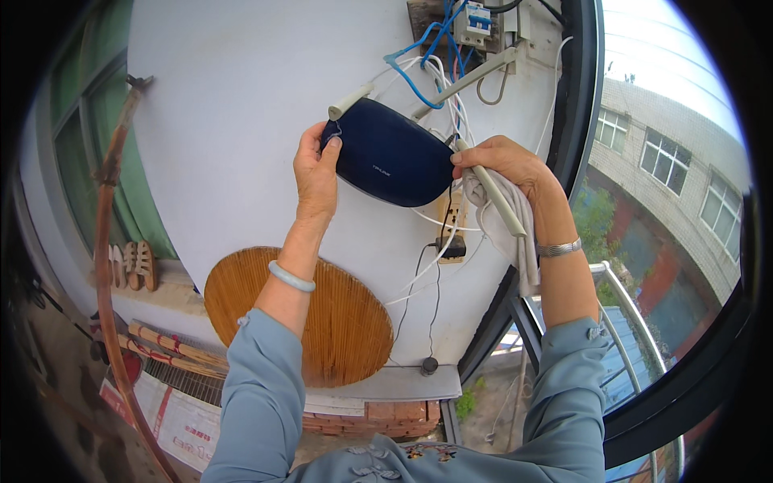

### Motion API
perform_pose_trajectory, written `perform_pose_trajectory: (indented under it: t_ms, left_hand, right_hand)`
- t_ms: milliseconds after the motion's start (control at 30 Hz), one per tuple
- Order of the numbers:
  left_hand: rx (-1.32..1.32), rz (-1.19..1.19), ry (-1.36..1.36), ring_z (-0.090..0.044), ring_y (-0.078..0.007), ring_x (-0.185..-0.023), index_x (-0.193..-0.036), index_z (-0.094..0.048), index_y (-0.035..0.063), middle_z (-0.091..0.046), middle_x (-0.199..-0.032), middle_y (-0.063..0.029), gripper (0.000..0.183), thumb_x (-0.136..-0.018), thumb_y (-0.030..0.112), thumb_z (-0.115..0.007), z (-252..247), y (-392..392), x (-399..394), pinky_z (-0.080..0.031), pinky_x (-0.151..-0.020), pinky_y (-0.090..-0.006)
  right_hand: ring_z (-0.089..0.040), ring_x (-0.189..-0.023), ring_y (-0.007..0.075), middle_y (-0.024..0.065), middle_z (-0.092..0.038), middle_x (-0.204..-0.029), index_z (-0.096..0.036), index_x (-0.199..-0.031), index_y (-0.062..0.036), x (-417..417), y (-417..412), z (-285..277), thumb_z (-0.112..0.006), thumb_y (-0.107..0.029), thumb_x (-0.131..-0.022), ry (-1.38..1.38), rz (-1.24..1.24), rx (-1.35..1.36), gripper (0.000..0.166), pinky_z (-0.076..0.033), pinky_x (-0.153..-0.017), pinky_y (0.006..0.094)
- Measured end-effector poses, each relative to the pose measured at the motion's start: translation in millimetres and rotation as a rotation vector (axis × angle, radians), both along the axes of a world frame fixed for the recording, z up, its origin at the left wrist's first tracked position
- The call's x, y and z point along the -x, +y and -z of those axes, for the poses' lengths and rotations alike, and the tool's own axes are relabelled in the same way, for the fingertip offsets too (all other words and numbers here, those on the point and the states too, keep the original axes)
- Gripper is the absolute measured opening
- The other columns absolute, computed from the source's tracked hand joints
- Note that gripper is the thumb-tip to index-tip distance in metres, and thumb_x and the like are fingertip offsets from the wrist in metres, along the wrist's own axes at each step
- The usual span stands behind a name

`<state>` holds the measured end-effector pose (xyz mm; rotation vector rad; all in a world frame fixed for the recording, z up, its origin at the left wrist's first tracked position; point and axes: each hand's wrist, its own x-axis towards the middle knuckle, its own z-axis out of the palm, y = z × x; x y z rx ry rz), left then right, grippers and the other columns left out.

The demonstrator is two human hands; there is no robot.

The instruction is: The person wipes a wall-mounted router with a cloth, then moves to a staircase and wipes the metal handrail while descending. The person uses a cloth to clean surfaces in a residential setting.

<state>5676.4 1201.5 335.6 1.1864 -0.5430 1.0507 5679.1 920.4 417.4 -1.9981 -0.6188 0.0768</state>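
A dark blue TP-Link router [389, 154] with pale antennas is held between both hands in front of a white wall. My left hand [320, 169] grips its left edge, thumb on the front beside the antenna root. At its right edge, my right hand [504, 166] pinches the casing near one downward-slanting antenna [498, 199]. A grey-white cloth [510, 223] hangs from beneath my right hand. White and blue cables run up behind the router. Below it, a power strip [450, 217] on the wall carries a black plug adapter [452, 246].
A circuit breaker [472, 24] with blue wires is mounted above. A round woven reed mat [338, 326] leans against the wall, over bricks [398, 416]. A dark window frame [583, 90] stands at right, a curved brown pole [105, 241] at left.
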Motion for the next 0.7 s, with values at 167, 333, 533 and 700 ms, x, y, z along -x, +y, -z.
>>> perform_pose_trajectory:
  t_ms: [167,333,533,700]
  left_hand:
    - [-0.046,-0.035,-0.004,-0.053,-0.0106,-0.098,-0.126,-0.049,-0.0006,-0.057,-0.105,-0.0037,0.033,-0.095,0.008,-0.056,1,3,0,-0.043,-0.088,-0.0237]
    - [-0.094,-0.071,0.049,-0.050,-0.0117,-0.110,-0.129,-0.050,0.0002,-0.057,-0.118,-0.0074,0.034,-0.095,0.005,-0.053,4,-5,7,-0.039,-0.098,-0.0268]
    - [-0.139,-0.018,0.112,-0.053,-0.0148,-0.112,-0.128,-0.051,-0.0004,-0.058,-0.120,-0.0101,0.032,-0.097,0.010,-0.050,-6,9,18,-0.042,-0.098,-0.0293]
    - [-0.190,0.160,0.134,-0.056,-0.0224,-0.114,-0.125,-0.053,-0.0012,-0.063,-0.116,-0.0136,0.043,-0.099,0.033,-0.048,-49,21,27,-0.042,-0.101,-0.0362]
  right_hand:
    - [-0.061,-0.061,0.0164,0.0109,-0.065,-0.075,-0.069,-0.083,0.0039,-7,4,11,-0.070,-0.021,-0.076,-0.026,-0.049,-0.320,0.026,-0.050,-0.058,0.0267]
    - [-0.056,-0.056,0.0130,0.0078,-0.061,-0.071,-0.067,-0.086,0.0061,-5,10,12,-0.066,-0.017,-0.079,-0.130,-0.043,-0.465,0.024,-0.046,-0.053,0.0248]
    - [-0.055,-0.063,0.0101,0.0060,-0.061,-0.074,-0.068,-0.088,0.0065,-7,8,9,-0.065,-0.015,-0.080,-0.209,-0.118,-0.617,0.023,-0.044,-0.058,0.0221]
    - [-0.057,-0.066,0.0100,0.0058,-0.063,-0.077,-0.069,-0.091,0.0073,-9,5,-3,-0.064,-0.015,-0.081,-0.278,-0.140,-0.628,0.025,-0.044,-0.062,0.0209]
